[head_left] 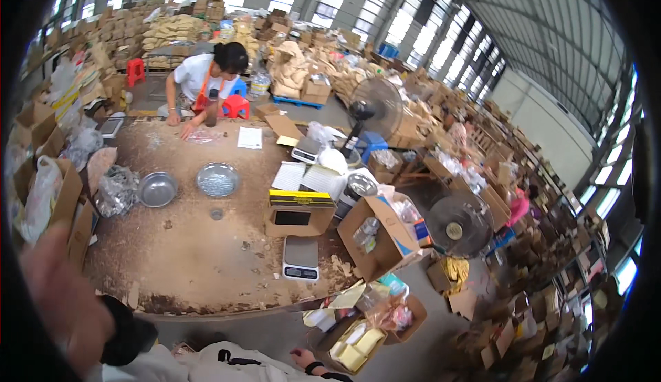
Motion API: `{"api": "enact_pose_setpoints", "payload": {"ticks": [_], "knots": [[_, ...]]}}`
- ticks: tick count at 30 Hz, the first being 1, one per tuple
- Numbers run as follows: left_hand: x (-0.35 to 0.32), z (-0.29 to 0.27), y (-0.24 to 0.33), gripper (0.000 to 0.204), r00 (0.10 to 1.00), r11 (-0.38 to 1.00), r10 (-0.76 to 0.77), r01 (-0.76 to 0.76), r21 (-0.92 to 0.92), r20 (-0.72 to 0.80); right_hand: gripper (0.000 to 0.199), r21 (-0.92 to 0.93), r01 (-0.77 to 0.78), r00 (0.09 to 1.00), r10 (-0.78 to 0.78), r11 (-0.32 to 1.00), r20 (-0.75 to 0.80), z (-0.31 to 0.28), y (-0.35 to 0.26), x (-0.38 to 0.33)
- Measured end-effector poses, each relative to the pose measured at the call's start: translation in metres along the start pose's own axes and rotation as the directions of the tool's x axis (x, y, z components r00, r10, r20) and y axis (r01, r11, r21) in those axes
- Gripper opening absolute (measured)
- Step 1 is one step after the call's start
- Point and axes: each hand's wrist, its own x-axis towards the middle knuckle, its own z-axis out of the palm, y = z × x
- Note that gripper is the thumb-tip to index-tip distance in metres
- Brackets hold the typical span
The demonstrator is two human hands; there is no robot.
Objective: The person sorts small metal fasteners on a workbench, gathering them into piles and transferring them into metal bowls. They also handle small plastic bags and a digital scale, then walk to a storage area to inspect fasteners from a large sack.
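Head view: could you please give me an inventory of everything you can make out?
Table: 1, brown, centre
Metal bowls: 2, silver, on table
Small pieces: too small to count, whitish, in right bowl
Digital scales: at least 3, white and grey, across table
Paper sheet: 1, white, table's far side
Co-worker: 1, white top, beyond table
Bottle: 1, dark, before co-worker
Plastic bags: several, clear, table's left side
Fans: 2, dark, right
Stools: 2, red, beyond table
Cartons: many, brown, all around
Sacks: many, tan, background
Left hand: 1, bare, blurred, lower left
Right hand: 1, bare, lower edge
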Motion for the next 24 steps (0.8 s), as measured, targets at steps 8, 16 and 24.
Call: {"api": "enact_pose_setpoints", "payload": {"ticks": [8, 16, 24], "knots": [[-0.399, -0.025, -0.032, 0.02, 0.26, 0.268, -0.963, 0.908, 0.323, 0.068, 0.023, 0.037, -0.253, 0.959, 0.246, 0.967, 0.139, -0.016, 0.036, 0.009], [-0.543, 0.029, 0.016, 0.037, -0.58, 0.327, -0.446, 0.604, 0.727, 0.682, 0.025, -0.022, -0.314, 0.934, 0.313, 0.949, 0.169, -0.044, 0.091, -0.027], [-0.614, 0.042, -0.01, 0.043, -0.642, 0.368, -0.557, 0.378, 0.849, 0.527, 0.03, 0.176, -0.355, 0.932, 0.361, 0.918, -0.002, -0.07, 0.108, -0.098]]}}
